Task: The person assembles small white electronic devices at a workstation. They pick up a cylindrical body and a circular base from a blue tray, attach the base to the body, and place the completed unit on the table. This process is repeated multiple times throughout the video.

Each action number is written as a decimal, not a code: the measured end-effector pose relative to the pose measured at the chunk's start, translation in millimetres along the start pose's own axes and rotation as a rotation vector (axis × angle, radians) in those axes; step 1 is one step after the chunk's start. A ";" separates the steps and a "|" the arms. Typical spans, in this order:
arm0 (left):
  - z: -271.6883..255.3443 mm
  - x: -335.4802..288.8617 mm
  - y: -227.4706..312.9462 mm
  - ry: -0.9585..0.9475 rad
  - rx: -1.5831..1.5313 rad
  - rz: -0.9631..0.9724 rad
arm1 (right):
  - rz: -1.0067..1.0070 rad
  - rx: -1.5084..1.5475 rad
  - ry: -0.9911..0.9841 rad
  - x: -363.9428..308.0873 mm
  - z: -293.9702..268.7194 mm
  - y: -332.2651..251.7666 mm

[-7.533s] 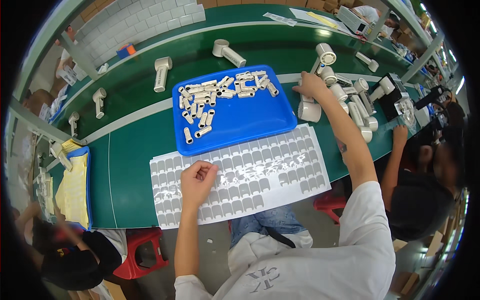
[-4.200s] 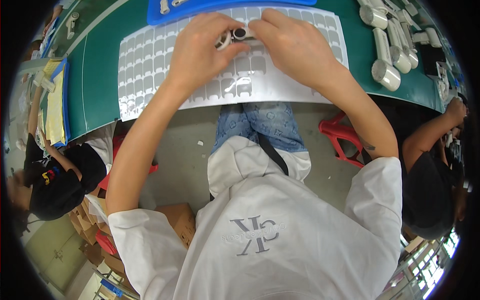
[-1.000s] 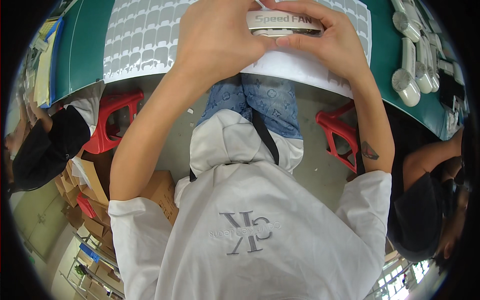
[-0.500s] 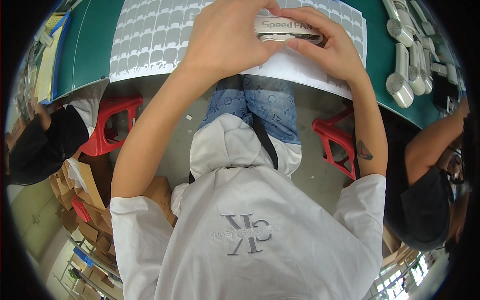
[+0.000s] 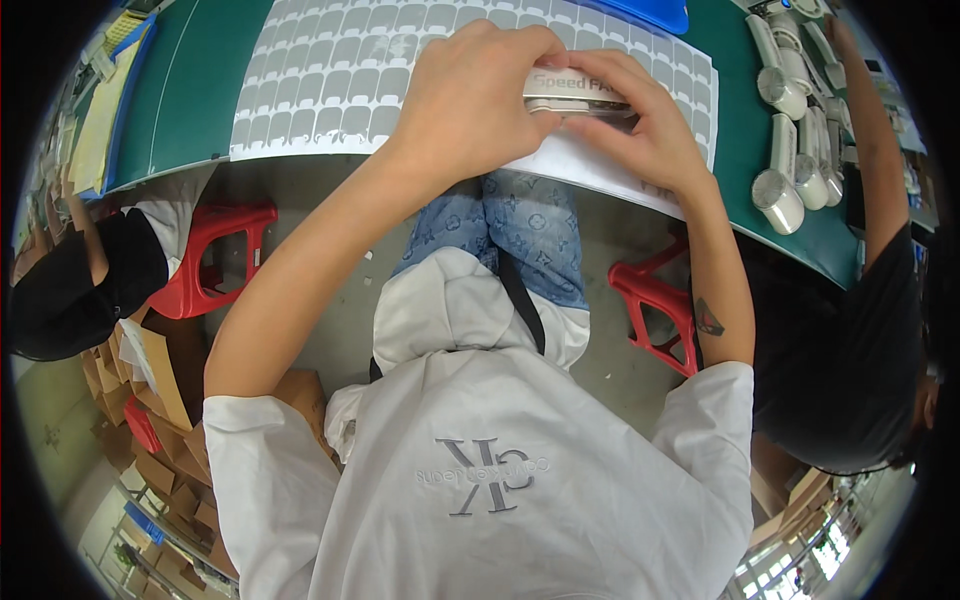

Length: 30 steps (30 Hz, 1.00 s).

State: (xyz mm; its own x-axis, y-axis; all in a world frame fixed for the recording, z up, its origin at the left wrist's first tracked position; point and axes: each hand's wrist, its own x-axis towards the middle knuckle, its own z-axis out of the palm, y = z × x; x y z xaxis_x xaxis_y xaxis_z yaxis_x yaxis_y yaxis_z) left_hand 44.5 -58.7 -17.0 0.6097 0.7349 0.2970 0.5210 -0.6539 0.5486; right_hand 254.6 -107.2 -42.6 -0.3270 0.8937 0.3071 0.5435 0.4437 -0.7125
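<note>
A white handheld fan (image 5: pixel 580 92) with printing on its side lies between my two hands, above the near part of the sheet. My left hand (image 5: pixel 475 100) grips its left end with fingers curled over the top and thumb below. Around the right end, the fingers and thumb of my right hand (image 5: pixel 645 115) are closed. A thin dark gap runs along the fan's near side. My fingers hide both ends. Beneath my hands is a large white sheet of grey rounded stickers (image 5: pixel 315 85) on the green table (image 5: pixel 190 85).
Several white handheld fans (image 5: pixel 780 190) lie in a group at the table's right. A blue tray (image 5: pixel 655 12) stands at the far edge of view. Yellow papers (image 5: pixel 100 125) lie far left. A co-worker's arm (image 5: pixel 875 140) reaches in at right; another person (image 5: pixel 80 285) sits left.
The view has shifted, bringing the blue tray into sight. Both hands still hold the fan. The co-worker at right has stretched an arm forward past the group of fans.
</note>
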 end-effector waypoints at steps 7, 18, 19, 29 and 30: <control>4.7 0.0 2.3 -0.023 0.138 -0.031 | -0.094 -0.208 0.077 -3.0 7.9 -5.3; 6.8 6.6 -1.9 0.006 0.090 -0.022 | 0.026 -0.113 0.000 4.1 -0.8 -5.8; 6.0 7.0 -2.3 0.003 0.077 -0.012 | 0.040 -0.086 -0.009 4.2 -2.9 -6.4; -35.1 12.5 -31.9 0.105 -0.436 -0.053 | 0.298 0.094 0.339 -26.7 -29.6 -7.3; -39.7 10.6 -34.6 0.164 -0.572 -0.086 | 0.280 -0.058 0.263 -31.6 -30.6 -13.9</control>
State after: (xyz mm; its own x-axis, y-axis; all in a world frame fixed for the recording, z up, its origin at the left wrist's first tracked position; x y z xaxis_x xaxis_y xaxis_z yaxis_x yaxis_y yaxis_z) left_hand 9.2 -21.2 -1.8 0.4555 0.8290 0.3243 0.1325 -0.4234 0.8962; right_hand 281.1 -139.5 -23.2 0.0452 0.9638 0.2627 0.6291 0.1769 -0.7570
